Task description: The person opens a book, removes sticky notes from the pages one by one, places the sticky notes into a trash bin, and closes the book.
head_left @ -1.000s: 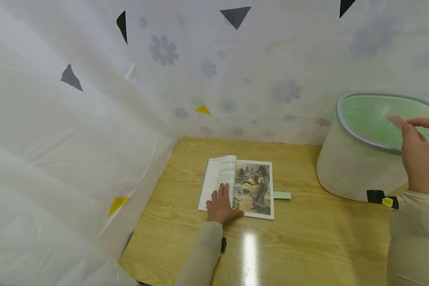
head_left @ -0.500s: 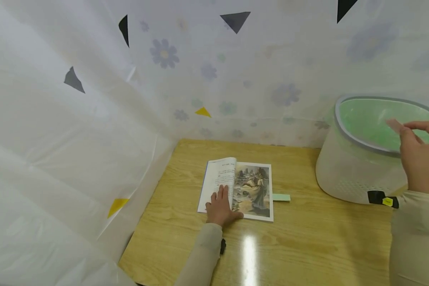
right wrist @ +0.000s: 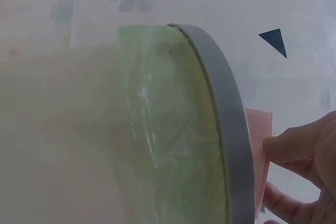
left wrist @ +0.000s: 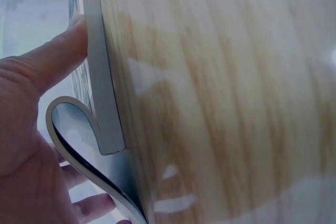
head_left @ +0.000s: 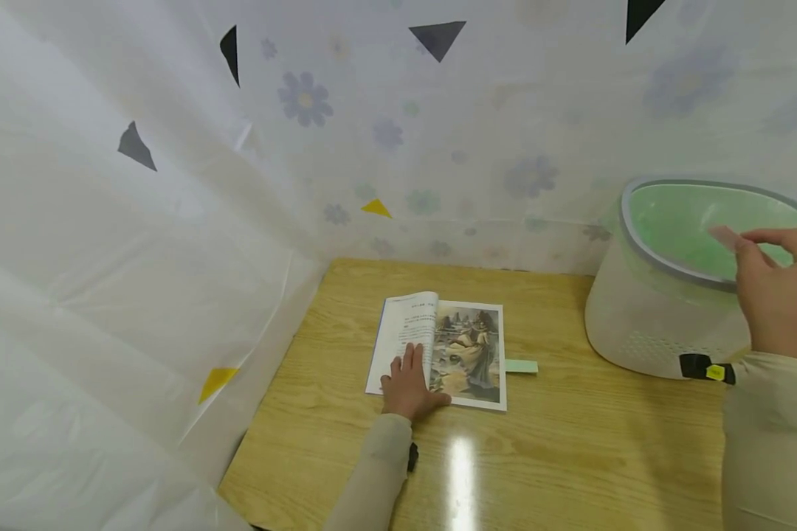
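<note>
An open book [head_left: 468,354] lies on the wooden table, text page on the left and a painted picture on the right. My left hand [head_left: 408,383] rests on it with spread fingers, thumb across the lower edge of the picture page. In the left wrist view the left-hand pages [left wrist: 89,166] bend up in a curl beside the palm. My right hand [head_left: 784,287] pinches a small pink paper slip [right wrist: 259,145] between thumb and fingers, over the mouth of a white bin [head_left: 664,324] lined with a green bag [right wrist: 163,114].
A pale green strip [head_left: 522,366] sticks out from the book's right edge. The bin has a grey rim [head_left: 627,214] and stands at the table's [head_left: 538,457] back right. White sheeting [head_left: 139,295] hangs at the left and behind.
My right hand, still pinching the pink slip, has shifted slightly left and down in the head view. The left hand stays on the book.
</note>
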Available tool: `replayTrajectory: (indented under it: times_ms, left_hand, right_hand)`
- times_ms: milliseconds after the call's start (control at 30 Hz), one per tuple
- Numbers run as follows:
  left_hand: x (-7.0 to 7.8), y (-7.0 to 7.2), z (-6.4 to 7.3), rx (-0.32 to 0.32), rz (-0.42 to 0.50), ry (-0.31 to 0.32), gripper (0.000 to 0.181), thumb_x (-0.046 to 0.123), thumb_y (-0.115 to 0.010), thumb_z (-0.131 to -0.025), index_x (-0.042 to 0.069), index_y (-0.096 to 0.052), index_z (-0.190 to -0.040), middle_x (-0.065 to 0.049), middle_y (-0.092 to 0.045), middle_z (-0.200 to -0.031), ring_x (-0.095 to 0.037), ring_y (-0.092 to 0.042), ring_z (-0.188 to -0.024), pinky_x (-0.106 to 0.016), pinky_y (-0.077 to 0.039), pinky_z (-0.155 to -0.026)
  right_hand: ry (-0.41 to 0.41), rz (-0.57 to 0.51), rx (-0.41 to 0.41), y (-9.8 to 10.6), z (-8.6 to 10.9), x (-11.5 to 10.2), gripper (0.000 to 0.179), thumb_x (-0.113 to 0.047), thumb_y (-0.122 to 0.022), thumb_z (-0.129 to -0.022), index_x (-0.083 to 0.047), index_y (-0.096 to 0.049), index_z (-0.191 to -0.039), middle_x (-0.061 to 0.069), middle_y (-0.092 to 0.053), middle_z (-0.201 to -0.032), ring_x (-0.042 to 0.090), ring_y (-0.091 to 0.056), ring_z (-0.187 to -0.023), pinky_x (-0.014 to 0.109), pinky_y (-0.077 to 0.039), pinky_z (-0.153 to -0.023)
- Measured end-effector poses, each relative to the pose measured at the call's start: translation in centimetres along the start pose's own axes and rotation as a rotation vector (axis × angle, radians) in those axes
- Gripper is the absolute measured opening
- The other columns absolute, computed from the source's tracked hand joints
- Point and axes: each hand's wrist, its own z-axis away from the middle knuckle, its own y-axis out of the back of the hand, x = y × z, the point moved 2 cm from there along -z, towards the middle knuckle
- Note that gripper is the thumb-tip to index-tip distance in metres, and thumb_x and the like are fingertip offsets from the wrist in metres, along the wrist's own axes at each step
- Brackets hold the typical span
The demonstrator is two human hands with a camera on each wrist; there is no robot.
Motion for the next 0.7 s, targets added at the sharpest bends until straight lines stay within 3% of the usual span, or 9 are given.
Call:
replayTrajectory:
  times_ms: [67,167,433,500,633,700]
  left_hand:
    - [0.02,0.03,0.00,-0.003,0.003,-0.001,0.118,0.063,-0.081,-0.070,0.019,-0.019,-0.160,-0.005,-0.020,-0.168,-0.037,-0.031,-0.148,-0.065,-0.038,-0.102]
    - [0.07,0.05,0.00,-0.008,0.009,-0.001,0.118,0.063,-0.081,-0.070,0.019,-0.019,-0.160,-0.004,-0.020,-0.168,-0.037,-0.031,-0.148,-0.065,-0.038,-0.103]
    - [0.09,0.09,-0.12,-0.004,0.004,0.000,0.118,0.062,-0.082,-0.069,0.018,-0.020,-0.160,-0.005,-0.021,-0.167,-0.037,-0.031,-0.148,-0.064,-0.038,-0.102]
    - [0.10,0.12,-0.11,-0.005,0.011,0.001,0.117,0.061,-0.082,-0.070,0.018,-0.020,-0.160,-0.005,-0.021,-0.167,-0.037,-0.031,-0.148,-0.064,-0.038,-0.103]
    - [0.13,0.12,-0.07,-0.010,0.023,0.004,0.116,0.059,-0.082,-0.071,0.017,-0.019,-0.160,-0.006,-0.020,-0.167,-0.038,-0.030,-0.148,-0.065,-0.037,-0.104]
    - [0.14,0.15,-0.05,-0.004,0.022,0.004,0.116,0.058,-0.082,-0.071,0.017,-0.020,-0.159,-0.007,-0.021,-0.167,-0.039,-0.030,-0.148,-0.065,-0.038,-0.103]
  right_hand:
    - [0.003,-0.013,-0.008,-0.12,-0.01,0.05,0.049,-0.047,-0.038,-0.100,-0.025,-0.058,-0.140,-0.039,-0.026,-0.130,0.010,-0.033,-0.147,0.017,-0.046,-0.098]
    - [0.014,-0.023,-0.010,-0.26,-0.07,0.18,0.050,-0.045,-0.039,-0.101,-0.021,-0.058,-0.140,-0.039,-0.023,-0.124,0.007,-0.024,-0.148,0.033,-0.041,-0.115]
    - [0.023,-0.024,0.009,-0.42,-0.27,0.62,0.051,-0.043,-0.039,-0.101,-0.017,-0.059,-0.140,-0.037,-0.025,-0.128,0.009,-0.026,-0.148,0.036,-0.041,-0.115]
    - [0.036,-0.016,0.013,-0.44,-0.23,0.62,0.051,-0.042,-0.038,-0.102,-0.015,-0.058,-0.140,-0.032,-0.028,-0.136,0.012,-0.026,-0.148,0.038,-0.040,-0.116]
    - [0.103,-0.013,0.018,-0.42,-0.07,0.52,0.050,-0.036,-0.038,-0.104,-0.005,-0.058,-0.139,-0.001,-0.035,-0.153,0.024,-0.024,-0.148,0.049,-0.026,-0.122]
    - [0.134,-0.030,0.027,-0.41,-0.03,0.49,0.049,-0.033,-0.040,-0.104,-0.002,-0.059,-0.137,-0.003,-0.038,-0.148,0.028,-0.025,-0.147,0.053,-0.019,-0.122]
